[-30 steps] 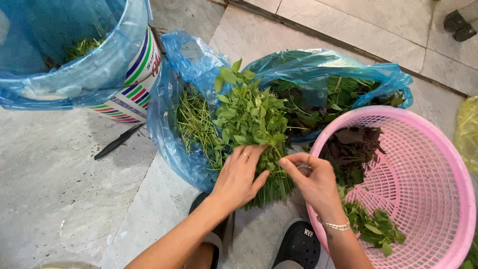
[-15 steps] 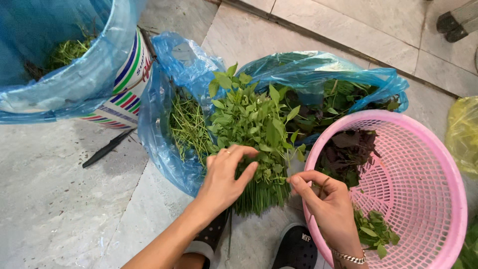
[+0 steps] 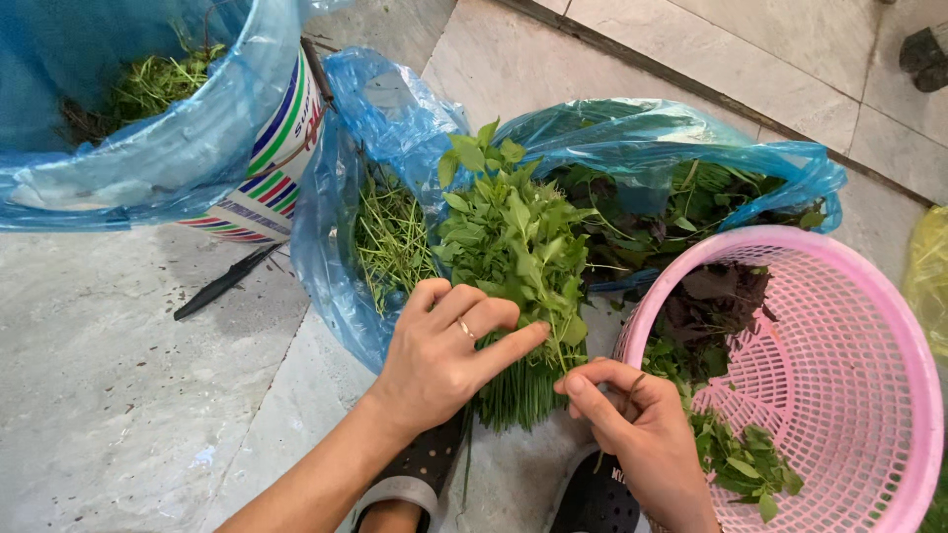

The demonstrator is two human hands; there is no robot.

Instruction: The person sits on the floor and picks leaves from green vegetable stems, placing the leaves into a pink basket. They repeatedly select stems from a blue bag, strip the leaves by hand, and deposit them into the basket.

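So there's one bunch of herbs point(image 3: 513, 257), leafy and soft on top with thin straight stems packed tight at the bottom, standing more or less upright between a blue bag point(image 3: 380, 148) and a pink basket point(image 3: 869, 395). The left hand point(image 3: 444, 355) is wrapped around the stem end, fingers curled over it, one ring on a finger. The right hand point(image 3: 637, 434) sits just beside the stems, thumb and fingertips pinched narrow on what looks like a single thin stalk, though it's too small to be sure.

The basket is round plastic with a lattice of little holes, and inside it I count two piles: dark purple leaves point(image 3: 711, 306) up by the rim, and loose green leaves point(image 3: 741, 459) lower down. Behind the bunch, two crinkly thin blue plastic bags: the near one with wispy, grassy greens point(image 3: 390, 242), and a second bag point(image 3: 691, 148) stuffed with darker mixed leaves.

Top left there's a bucket point(image 3: 267, 168) with striped sides, lined with yet another blue bag, more green scraps at the bottom. A dark knife-like tool point(image 3: 222, 284) lies on the floor next to it. The floor point(image 3: 118, 395) is smooth pale stone tile, a bit speckled. Two black perforated slippers point(image 3: 602, 498) show at the bottom edge, under the hands. A bit of yellow plastic point(image 3: 928, 276) peeks in at the right.
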